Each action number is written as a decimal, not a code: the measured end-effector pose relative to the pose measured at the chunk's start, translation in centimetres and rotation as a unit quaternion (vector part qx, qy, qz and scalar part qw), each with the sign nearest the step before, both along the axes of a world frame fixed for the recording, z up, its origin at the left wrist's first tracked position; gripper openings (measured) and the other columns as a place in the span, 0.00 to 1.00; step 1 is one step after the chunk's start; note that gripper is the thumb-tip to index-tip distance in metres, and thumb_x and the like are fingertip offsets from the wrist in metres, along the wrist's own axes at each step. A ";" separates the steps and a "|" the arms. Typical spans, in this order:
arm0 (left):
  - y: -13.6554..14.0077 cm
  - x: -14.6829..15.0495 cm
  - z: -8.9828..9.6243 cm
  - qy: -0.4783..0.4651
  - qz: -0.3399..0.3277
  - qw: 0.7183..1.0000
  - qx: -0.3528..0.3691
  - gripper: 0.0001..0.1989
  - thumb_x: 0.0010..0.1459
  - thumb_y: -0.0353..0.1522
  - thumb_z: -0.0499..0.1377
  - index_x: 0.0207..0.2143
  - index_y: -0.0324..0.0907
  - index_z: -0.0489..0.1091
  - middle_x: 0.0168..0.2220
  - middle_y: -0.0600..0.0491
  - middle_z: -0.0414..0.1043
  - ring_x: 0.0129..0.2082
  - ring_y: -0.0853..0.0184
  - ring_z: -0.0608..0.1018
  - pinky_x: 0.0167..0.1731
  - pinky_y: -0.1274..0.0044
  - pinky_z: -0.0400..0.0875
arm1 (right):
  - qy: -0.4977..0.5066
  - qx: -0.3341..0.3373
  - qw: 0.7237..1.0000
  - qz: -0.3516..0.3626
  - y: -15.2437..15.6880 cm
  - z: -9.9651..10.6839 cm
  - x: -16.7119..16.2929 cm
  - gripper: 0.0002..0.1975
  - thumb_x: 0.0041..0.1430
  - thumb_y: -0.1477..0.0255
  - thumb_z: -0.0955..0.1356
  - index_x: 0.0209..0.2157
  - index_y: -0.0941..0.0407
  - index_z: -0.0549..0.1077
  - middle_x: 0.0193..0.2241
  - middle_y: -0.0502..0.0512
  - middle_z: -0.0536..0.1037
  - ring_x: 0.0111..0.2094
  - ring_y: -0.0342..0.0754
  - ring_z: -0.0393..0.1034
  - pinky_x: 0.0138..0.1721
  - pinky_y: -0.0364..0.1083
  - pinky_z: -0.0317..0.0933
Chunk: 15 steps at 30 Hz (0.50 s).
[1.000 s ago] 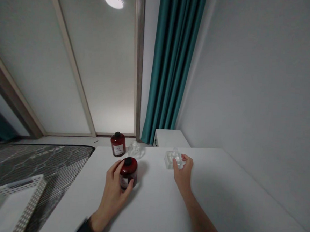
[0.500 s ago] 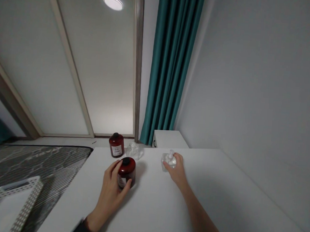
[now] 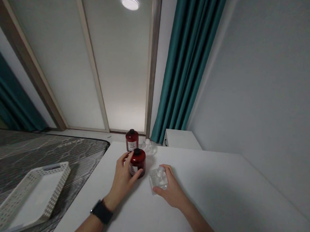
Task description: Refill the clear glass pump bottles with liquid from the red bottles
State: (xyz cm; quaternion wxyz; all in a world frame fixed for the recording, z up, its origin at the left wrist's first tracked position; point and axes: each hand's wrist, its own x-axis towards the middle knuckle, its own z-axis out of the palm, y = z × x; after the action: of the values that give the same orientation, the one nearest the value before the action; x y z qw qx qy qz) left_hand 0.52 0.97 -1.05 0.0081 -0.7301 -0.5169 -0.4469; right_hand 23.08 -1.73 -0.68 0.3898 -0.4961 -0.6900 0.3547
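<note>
My left hand (image 3: pixel 123 175) is wrapped round a dark red bottle (image 3: pixel 139 160) with a black cap and a white label, near the left side of the white table. My right hand (image 3: pixel 172 188) grips a clear, square glass bottle (image 3: pixel 157 179) with a clear round stopper, close by on the right. Behind the held red bottle stands a second red bottle (image 3: pixel 131 141) of the same kind. Beside that one, a second clear bottle (image 3: pixel 148 147) is partly hidden by the nearer red bottle.
The white table (image 3: pixel 217 211) runs along a grey wall on the right. A white perforated basket (image 3: pixel 37 196) sits on a dark patterned surface (image 3: pixel 24 153) to the left. Past the table's far edge are a white cabinet (image 3: pixel 182 138) and a green curtain (image 3: pixel 187 62).
My right hand has brought the clear bottle nearer and leftward, closer to the red bottle. My left hand keeps its hold on the red bottle. The view has turned left.
</note>
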 end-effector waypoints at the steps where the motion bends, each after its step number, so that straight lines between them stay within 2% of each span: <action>1: 0.0 -0.2 0.1 -0.003 -0.003 1.000 0.001 0.37 0.60 0.36 0.60 0.67 0.44 0.47 0.59 0.40 0.55 0.59 0.50 0.65 0.57 0.55 0.66 | -0.001 -0.005 1.000 0.015 -0.4 0.3 -0.4 0.34 0.44 0.77 0.73 0.53 0.53 0.61 0.53 0.57 0.65 0.57 0.55 0.62 0.62 0.54 0.55; 4: -0.6 -0.6 0.7 -0.005 0.002 0.999 0.047 0.36 0.61 0.35 0.58 0.67 0.41 0.46 0.59 0.38 0.55 0.60 0.49 0.63 0.56 0.55 0.64 | -0.012 -0.012 0.999 0.051 -1.2 0.9 -0.9 0.34 0.45 0.78 0.72 0.54 0.54 0.60 0.55 0.59 0.64 0.59 0.55 0.60 0.64 0.54 0.53; 6: -1.4 -0.8 1.3 0.002 0.003 0.995 0.102 0.29 0.62 0.32 0.56 0.64 0.41 0.53 0.56 0.40 0.58 0.57 0.51 0.65 0.54 0.56 0.65 | -0.021 -0.012 0.997 0.069 -1.3 0.9 -0.9 0.34 0.47 0.78 0.71 0.55 0.54 0.59 0.56 0.60 0.63 0.61 0.55 0.58 0.65 0.54 0.51; 8: -2.3 -0.6 2.0 0.026 -0.034 0.990 0.136 0.20 0.62 0.29 0.55 0.57 0.41 0.63 0.50 0.43 0.65 0.50 0.55 0.69 0.49 0.60 0.66 | -0.027 -0.005 0.996 0.087 -1.3 0.6 -0.6 0.33 0.49 0.79 0.70 0.57 0.55 0.58 0.58 0.61 0.61 0.62 0.54 0.57 0.66 0.54 0.49; 10: -3.0 -0.1 2.4 0.047 -0.114 0.983 0.136 0.14 0.61 0.27 0.54 0.50 0.42 0.67 0.43 0.46 0.70 0.43 0.59 0.71 0.43 0.66 0.68 | -0.026 0.008 0.994 0.104 -1.2 0.3 -0.3 0.34 0.49 0.80 0.69 0.58 0.55 0.57 0.59 0.61 0.61 0.62 0.53 0.57 0.67 0.53 0.48; 12: -3.5 0.7 2.4 0.049 -0.166 0.979 0.106 0.13 0.61 0.26 0.55 0.48 0.42 0.68 0.40 0.48 0.72 0.40 0.60 0.71 0.41 0.69 0.68 | -0.022 0.018 0.993 0.110 -1.0 0.1 -0.1 0.34 0.49 0.80 0.68 0.58 0.55 0.58 0.58 0.61 0.62 0.62 0.53 0.58 0.66 0.53 0.49; 15: -3.9 1.9 2.0 0.019 -0.195 0.978 0.072 0.09 0.62 0.25 0.54 0.44 0.42 0.68 0.37 0.49 0.72 0.39 0.61 0.72 0.40 0.69 0.69 | -0.023 0.017 0.994 0.102 -0.8 0.1 -0.1 0.36 0.47 0.79 0.71 0.59 0.54 0.59 0.55 0.60 0.65 0.60 0.55 0.60 0.65 0.55 0.52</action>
State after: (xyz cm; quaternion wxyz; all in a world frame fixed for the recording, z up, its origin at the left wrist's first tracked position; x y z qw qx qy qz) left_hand 2.41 -2.97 0.92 -0.0167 -0.8229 -0.3305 -0.4619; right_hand 23.02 -2.49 -0.63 0.3441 -0.4245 -0.7518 0.3691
